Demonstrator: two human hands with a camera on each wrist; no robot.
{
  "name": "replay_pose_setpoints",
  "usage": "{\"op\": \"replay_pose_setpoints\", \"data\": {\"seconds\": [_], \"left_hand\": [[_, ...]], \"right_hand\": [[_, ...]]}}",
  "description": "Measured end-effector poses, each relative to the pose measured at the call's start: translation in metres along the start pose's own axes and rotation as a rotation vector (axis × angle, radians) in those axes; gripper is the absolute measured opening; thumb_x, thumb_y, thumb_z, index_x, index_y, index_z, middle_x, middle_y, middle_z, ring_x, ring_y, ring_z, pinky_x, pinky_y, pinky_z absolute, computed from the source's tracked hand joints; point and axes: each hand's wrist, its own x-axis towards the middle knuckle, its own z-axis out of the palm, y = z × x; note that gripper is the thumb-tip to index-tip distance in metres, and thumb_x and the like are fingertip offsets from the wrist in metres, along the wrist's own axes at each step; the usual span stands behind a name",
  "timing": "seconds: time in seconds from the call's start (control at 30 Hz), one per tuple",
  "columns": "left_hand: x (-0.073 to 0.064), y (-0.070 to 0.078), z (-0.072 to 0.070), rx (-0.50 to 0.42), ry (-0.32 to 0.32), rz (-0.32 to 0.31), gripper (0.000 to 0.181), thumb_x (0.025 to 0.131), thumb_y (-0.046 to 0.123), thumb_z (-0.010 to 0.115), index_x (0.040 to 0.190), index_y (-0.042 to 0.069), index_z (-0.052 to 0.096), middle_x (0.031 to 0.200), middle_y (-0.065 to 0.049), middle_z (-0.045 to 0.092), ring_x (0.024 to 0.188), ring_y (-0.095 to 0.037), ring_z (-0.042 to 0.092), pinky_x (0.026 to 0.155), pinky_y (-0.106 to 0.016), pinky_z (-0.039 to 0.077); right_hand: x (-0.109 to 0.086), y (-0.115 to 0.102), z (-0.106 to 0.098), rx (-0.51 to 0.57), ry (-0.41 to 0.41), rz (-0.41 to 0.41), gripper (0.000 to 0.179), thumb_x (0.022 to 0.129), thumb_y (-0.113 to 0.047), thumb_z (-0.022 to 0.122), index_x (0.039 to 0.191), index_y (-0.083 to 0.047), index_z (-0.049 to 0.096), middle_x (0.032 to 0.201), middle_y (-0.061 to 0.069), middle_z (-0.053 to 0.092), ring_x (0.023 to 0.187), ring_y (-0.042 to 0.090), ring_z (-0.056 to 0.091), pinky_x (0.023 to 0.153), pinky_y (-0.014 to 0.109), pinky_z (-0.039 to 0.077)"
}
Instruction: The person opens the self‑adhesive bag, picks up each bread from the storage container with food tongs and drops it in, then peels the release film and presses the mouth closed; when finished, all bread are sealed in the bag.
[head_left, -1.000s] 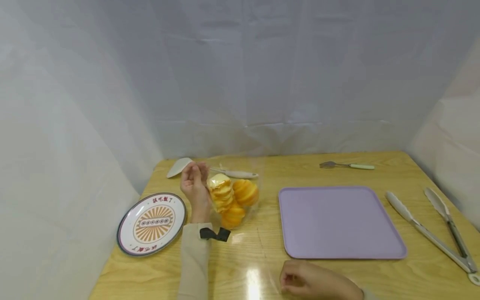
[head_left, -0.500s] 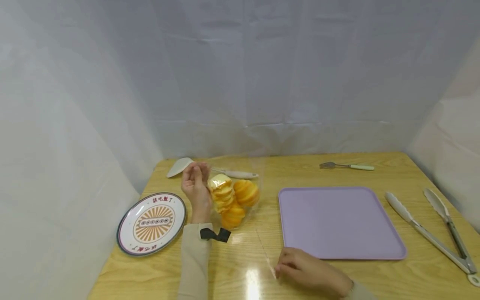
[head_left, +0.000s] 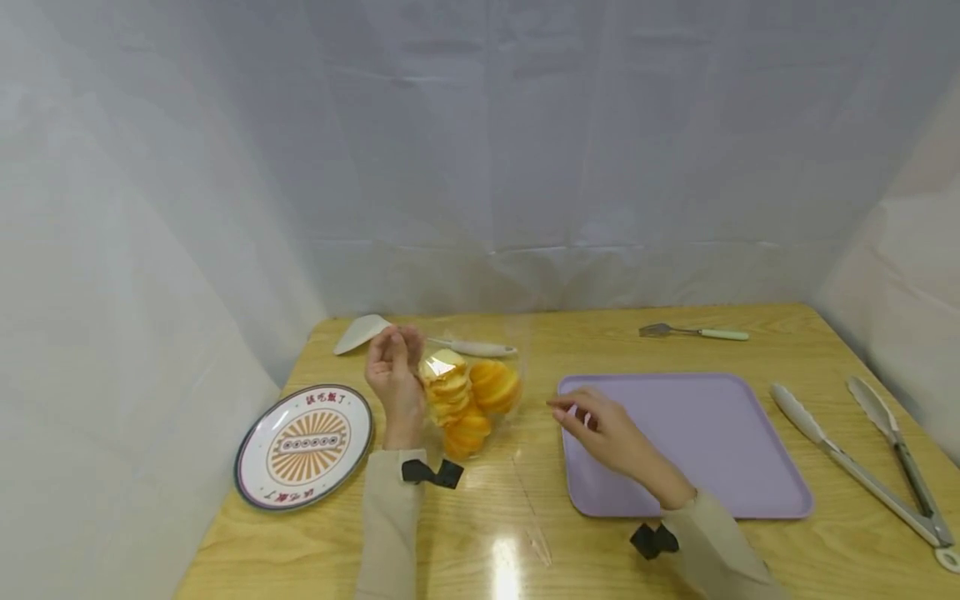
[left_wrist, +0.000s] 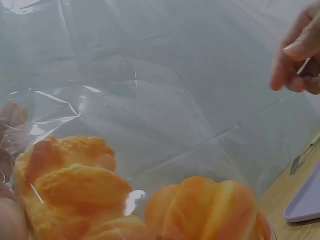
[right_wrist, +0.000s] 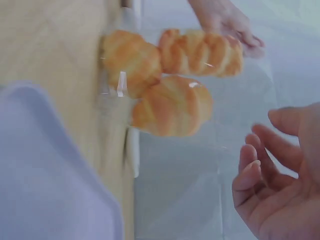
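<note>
Bread rolls (head_left: 450, 396) with a golden, ridged surface, three of them, sit inside a clear plastic bag (left_wrist: 165, 105). My left hand (head_left: 397, 379) pinches the bag at its left side and holds it upright over the table. To the right of the bag, above the left edge of the purple tray (head_left: 697, 450), is my right hand (head_left: 603, 429). Its fingers are loosely bent with nothing between them, as the right wrist view also shows from the hand (right_wrist: 280, 180) apart from the rolls (right_wrist: 172, 105).
A round patterned plate (head_left: 258, 429) lies at the left. Behind the bag lies a turner with a white handle (head_left: 483, 349). A fork (head_left: 720, 334) is at the back right and metal tongs (head_left: 873, 479) at the right edge. A thin clear strip (head_left: 538, 546) lies near the front.
My right hand has moved from the front of the table up and forward to beside the bag, leaving the thin clear strip behind. My left hand and the bag have barely moved.
</note>
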Motion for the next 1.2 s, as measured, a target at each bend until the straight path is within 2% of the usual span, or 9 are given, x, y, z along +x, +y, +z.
{"op": "replay_pose_setpoints", "data": {"seconds": [0.1,0.3,0.4,0.53,0.67,0.8,0.9,1.03,1.2], "left_hand": [[-0.003,0.0,0.001,0.01,-0.017,-0.002,0.019,0.081,0.027,0.073,0.091,0.012,0.067,0.082,0.0,0.073,0.074,-0.008,0.069,0.076,-0.021,0.058],[-0.008,0.002,0.003,-0.026,-0.103,0.014,0.012,0.086,0.023,0.069,0.093,0.013,0.068,0.083,0.0,0.074,0.072,-0.007,0.069,0.069,-0.018,0.056],[-0.009,0.003,0.003,-0.052,-0.163,0.001,0.01,0.089,0.021,0.067,0.095,0.013,0.069,0.086,0.001,0.074,0.076,-0.007,0.071,0.075,-0.019,0.057],[-0.005,0.006,0.002,-0.065,-0.223,-0.023,0.011,0.092,0.018,0.064,0.1,0.012,0.069,0.089,0.0,0.075,0.082,-0.009,0.071,0.081,-0.022,0.057],[0.003,0.009,-0.004,0.027,-0.302,-0.046,0.018,0.095,0.021,0.061,0.111,0.014,0.066,0.094,0.002,0.075,0.089,-0.008,0.071,0.086,-0.022,0.056],[0.008,0.012,-0.012,0.16,-0.426,-0.119,0.024,0.098,0.023,0.055,0.119,0.017,0.064,0.101,0.006,0.075,0.095,-0.006,0.07,0.091,-0.021,0.053],[0.011,0.014,-0.018,0.276,-0.5,-0.166,0.022,0.098,0.021,0.054,0.117,0.022,0.065,0.103,0.011,0.075,0.096,-0.003,0.07,0.091,-0.02,0.053],[0.015,0.021,-0.021,0.417,-0.585,-0.138,0.02,0.098,0.017,0.057,0.113,0.025,0.067,0.104,0.013,0.074,0.097,-0.002,0.07,0.09,-0.02,0.053],[0.024,0.032,-0.02,0.446,-0.651,-0.117,0.025,0.098,0.008,0.057,0.112,0.024,0.069,0.103,0.011,0.075,0.096,-0.004,0.071,0.09,-0.022,0.054]], "right_hand": [[0.019,0.0,-0.007,0.035,0.096,0.095,0.031,0.098,-0.012,0.058,0.127,-0.001,0.061,0.101,0.012,0.065,0.077,0.007,0.055,0.065,0.021,0.049],[0.051,-0.001,-0.015,0.254,0.191,0.235,0.043,0.1,-0.015,0.056,0.14,-0.002,0.048,0.127,0.02,0.054,0.087,0.007,0.055,0.072,0.021,0.049],[0.061,-0.005,-0.017,0.322,0.248,0.257,0.033,0.1,-0.015,0.056,0.128,0.003,0.057,0.109,0.013,0.06,0.077,0.003,0.053,0.065,0.019,0.045],[0.066,-0.011,-0.02,0.352,0.329,0.243,0.024,0.1,-0.012,0.056,0.109,0.008,0.064,0.081,-0.007,0.058,0.068,0.003,0.05,0.059,0.016,0.042],[0.066,-0.015,-0.027,0.365,0.381,0.195,0.023,0.099,-0.011,0.056,0.106,0.009,0.064,0.077,-0.018,0.058,0.067,0.003,0.051,0.058,0.016,0.044],[0.064,-0.011,-0.028,0.439,0.374,0.169,0.025,0.1,-0.012,0.055,0.107,0.011,0.062,0.081,-0.02,0.063,0.065,0.001,0.057,0.058,0.016,0.049],[0.063,-0.006,-0.027,0.516,0.341,0.161,0.027,0.101,-0.01,0.052,0.109,0.014,0.057,0.086,-0.019,0.067,0.068,-0.001,0.064,0.063,0.017,0.055],[0.06,-0.001,-0.026,0.571,0.289,0.13,0.027,0.1,-0.007,0.052,0.114,0.016,0.054,0.09,-0.018,0.07,0.08,0.0,0.069,0.074,0.02,0.058],[0.059,0.0,-0.032,0.604,0.223,0.125,0.035,0.098,-0.008,0.057,0.123,0.016,0.053,0.092,-0.014,0.071,0.085,0.001,0.07,0.078,0.021,0.058]]}}
